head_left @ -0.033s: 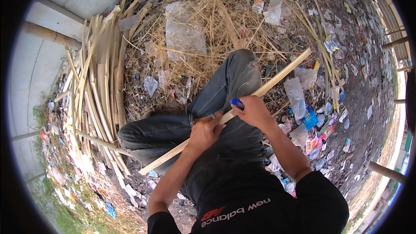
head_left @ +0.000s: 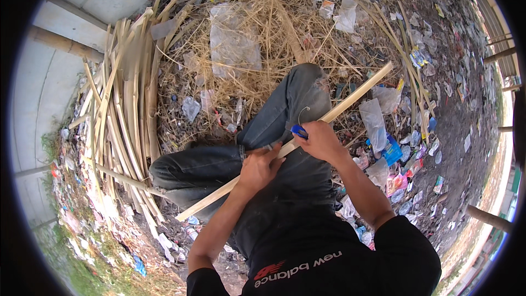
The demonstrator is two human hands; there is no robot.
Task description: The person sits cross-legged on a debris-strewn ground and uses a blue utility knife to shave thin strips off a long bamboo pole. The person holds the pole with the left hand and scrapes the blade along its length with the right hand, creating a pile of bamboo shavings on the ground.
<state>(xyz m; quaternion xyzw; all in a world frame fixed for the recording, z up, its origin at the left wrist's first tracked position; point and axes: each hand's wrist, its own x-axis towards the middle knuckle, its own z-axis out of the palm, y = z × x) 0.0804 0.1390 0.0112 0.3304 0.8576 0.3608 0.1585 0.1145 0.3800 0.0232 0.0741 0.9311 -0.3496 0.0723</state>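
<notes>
From my end I've got the pale strip [head_left: 350, 98] slantwise across the dark jeans [head_left: 268, 112], one end past the outer edge of the L thigh, the other out beyond the R knee, over the ground [head_left: 466, 126]. It's straw-yellow, long, narrow, pretty straight, w/ a smooth-looking face. My L hand [head_left: 259, 170] is wrapped round it nr the middle; my R hand [head_left: 320, 142] is closed on a blue tool [head_left: 299, 130], right at the strip. Can't make out its blade. A thin curl [head_left: 308, 108] shows just beyond the tool.

Containers: a clear plastic bag [head_left: 373, 123] & blue packet [head_left: 392, 149] lie on the ground R of the R knee; contents, if any, can't tell. Bundled strips [head_left: 131, 98] lie toward the ground's L edge, nr the wall [head_left: 41, 87].
</notes>
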